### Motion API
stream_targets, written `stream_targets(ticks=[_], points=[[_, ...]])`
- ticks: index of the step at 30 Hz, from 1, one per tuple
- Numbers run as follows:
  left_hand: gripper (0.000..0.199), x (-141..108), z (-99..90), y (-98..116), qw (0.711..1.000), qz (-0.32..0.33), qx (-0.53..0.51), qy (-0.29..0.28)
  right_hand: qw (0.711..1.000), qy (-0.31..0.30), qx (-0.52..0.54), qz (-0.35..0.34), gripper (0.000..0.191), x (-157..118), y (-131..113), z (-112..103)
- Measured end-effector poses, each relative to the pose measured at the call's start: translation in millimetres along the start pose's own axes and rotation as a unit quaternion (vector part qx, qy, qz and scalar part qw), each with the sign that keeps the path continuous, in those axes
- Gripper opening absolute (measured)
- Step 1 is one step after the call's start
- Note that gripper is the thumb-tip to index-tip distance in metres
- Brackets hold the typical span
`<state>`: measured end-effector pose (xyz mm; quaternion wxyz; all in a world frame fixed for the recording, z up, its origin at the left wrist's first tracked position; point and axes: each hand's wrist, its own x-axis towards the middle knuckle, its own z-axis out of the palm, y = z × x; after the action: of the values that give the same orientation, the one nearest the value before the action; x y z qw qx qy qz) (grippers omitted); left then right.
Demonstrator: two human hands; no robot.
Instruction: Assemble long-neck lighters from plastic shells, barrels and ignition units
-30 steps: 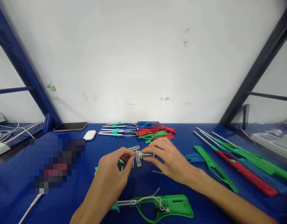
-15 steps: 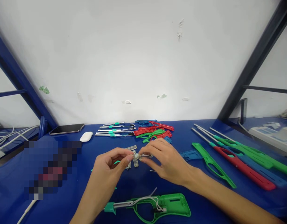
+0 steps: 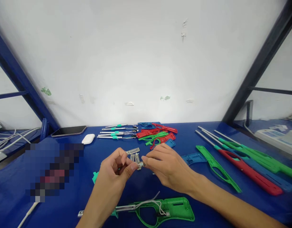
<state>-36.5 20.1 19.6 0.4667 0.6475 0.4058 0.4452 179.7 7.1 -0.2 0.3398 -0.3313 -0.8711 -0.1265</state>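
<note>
My left hand [image 3: 114, 172] and my right hand [image 3: 170, 164] meet over the table, both closed in a pinch. Between their fingertips is a small clear lighter fuel tank with a whitish valve end [image 3: 141, 164]; my right fingers cover most of its body. Just behind the fingers lie several similar clear fuel tanks [image 3: 133, 151]. Nearer to me rests a green lighter handle half [image 3: 181, 209], with a metal tube [image 3: 125, 208] and white wires laid in it. A teal piece [image 3: 95, 177] shows beside my left wrist.
Metal lighter tubes [image 3: 112, 137] and coloured handle halves [image 3: 157, 134] lie at the back. Long lighters [image 3: 250, 171] and a green handle half [image 3: 217, 167] lie right. A phone [image 3: 68, 131], white earbud case [image 3: 88, 138] and blurred object [image 3: 55, 171] are left.
The held tank has come slightly down and toward me, and now shows less between the fingers. My left index finger has curled back from it, while the thumb remains at the valve end.
</note>
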Motion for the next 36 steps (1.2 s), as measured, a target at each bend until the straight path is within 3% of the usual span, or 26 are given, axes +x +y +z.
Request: stream_targets(ticks=[14,20,24,27,29,31,36], points=[[0.049,-5,10.8,-21,1.0,-0.011,-0.003,0.008,1.0,0.013,-0.016,-0.016,0.027,-4,-7,4],[0.053,-1,8.1,-22,1.0,-0.012,-0.004,-0.004,1.0,0.016,-0.006,-0.01,0.027,-3,5,6],[0.042,0,3.9,-13,0.999,-0.021,0.019,-0.018,0.999,0.026,0.013,0.025,0.016,3,12,-5],[0.035,-7,6.6,-8,0.998,-0.006,0.062,-0.022,0.994,0.064,0.028,0.09,0.007,6,6,-25],[0.029,-18,11.7,-13,0.984,0.043,0.16,-0.057,0.983,0.1,0.035,0.15,0.008,0,-7,-38],[0.025,-32,17.2,-25,0.949,0.123,0.275,-0.088,0.972,0.122,0.037,0.199,0.009,-13,-24,-47],[0.021,-55,19.1,-51,0.882,0.226,0.396,-0.12,0.956,0.063,0.05,0.282,0.016,-64,-65,-40]])
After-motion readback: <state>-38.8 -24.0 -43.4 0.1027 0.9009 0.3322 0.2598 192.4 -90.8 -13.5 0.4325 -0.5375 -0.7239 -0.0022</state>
